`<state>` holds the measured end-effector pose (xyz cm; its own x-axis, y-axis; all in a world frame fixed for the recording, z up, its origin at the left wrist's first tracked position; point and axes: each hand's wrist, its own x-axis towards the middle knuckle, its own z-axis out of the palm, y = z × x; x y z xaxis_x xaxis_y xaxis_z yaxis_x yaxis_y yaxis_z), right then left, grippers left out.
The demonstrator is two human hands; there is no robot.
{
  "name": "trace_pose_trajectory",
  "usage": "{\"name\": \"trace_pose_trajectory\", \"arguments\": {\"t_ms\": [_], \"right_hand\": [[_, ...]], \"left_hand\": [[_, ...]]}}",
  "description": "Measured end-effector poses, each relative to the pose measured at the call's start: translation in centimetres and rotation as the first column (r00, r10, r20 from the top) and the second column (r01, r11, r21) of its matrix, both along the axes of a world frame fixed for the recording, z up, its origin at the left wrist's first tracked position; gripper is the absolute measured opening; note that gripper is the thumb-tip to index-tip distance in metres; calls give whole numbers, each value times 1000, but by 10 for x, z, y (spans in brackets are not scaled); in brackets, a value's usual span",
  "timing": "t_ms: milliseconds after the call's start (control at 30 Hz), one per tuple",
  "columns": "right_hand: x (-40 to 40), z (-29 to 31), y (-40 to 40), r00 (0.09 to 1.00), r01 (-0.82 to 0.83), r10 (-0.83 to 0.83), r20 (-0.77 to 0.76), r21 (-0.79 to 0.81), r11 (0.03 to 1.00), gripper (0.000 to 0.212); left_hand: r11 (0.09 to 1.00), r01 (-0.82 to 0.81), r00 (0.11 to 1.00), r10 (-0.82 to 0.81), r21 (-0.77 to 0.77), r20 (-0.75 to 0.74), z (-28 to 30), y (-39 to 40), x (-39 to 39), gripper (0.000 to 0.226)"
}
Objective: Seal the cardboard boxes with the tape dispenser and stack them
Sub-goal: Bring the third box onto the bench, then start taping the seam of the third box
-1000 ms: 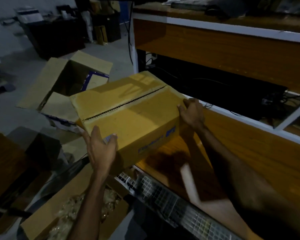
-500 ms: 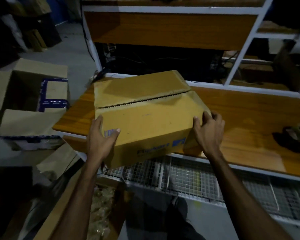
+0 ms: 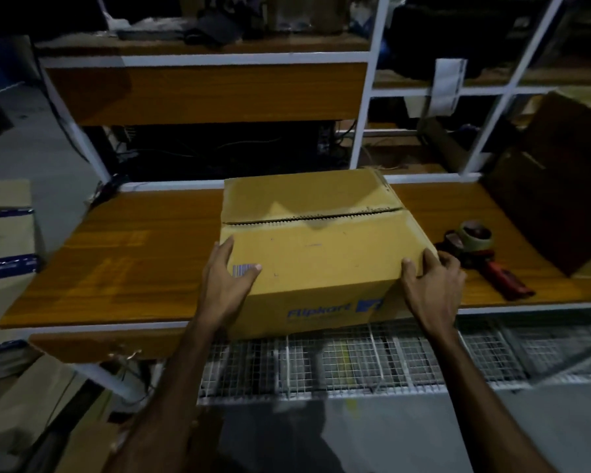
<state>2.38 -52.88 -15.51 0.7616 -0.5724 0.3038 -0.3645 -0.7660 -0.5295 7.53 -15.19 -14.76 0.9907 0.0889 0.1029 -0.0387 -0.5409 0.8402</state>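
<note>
cardboard box on table, tape dispenser just right of it, shelf behind

1. I see the cardboard box sitting at the bench's front edge, its top flaps closed along an untaped seam.
2. My left hand grips the box's near left corner, thumb on top.
3. My right hand grips its near right corner.
4. The tape dispenser lies near the bench's right end, just beside my right hand.
</note>
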Motion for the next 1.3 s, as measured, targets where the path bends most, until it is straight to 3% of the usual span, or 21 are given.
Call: {"name": "trace_pose_trajectory", "arguments": {"t_ms": [333,533,600,700,767,900,1000,1067,1133,1200,1300], "right_hand": [[10,2,-72,1000,-13,13,-11,-4,1000,55],[19,3,-101,994,-108,109,-3,89,990,55],[17,2,-112,985,-170,160,71,167,971,51],[15,-3,-138,938,-316,250,239,295,902,40],[17,-6,-157,905,-400,304,297,354,845,35],[29,-13,-196,872,-483,366,325,450,751,35],[45,-26,-230,927,-375,343,152,373,849,35],[59,-41,-258,939,-289,314,-138,178,941,40],[70,-47,-275,884,-226,236,-403,73,971,45],[79,-49,-283,834,-216,214,-508,57,975,48],[88,-46,-285,798,-270,319,-511,170,948,39]], "left_hand": [[989,4,1000,-4,150,-3,3,-71,29,80],[963,-17,1000,16,270,5,4,-87,42,77],[906,-43,998,20,420,60,5,-91,43,75],[751,-22,989,-82,660,126,11,-109,47,76],[698,39,986,-145,715,88,17,-134,48,78],[680,163,968,-251,715,17,19,-197,49,74],[658,243,946,-322,713,-26,21,-239,50,78],[649,283,933,-357,707,-45,22,-265,49,79],[645,310,923,-380,698,-59,23,-287,48,79],[646,326,916,-396,690,-63,23,-304,48,78],[647,342,910,-408,681,-69,24,-318,47,78]]}}
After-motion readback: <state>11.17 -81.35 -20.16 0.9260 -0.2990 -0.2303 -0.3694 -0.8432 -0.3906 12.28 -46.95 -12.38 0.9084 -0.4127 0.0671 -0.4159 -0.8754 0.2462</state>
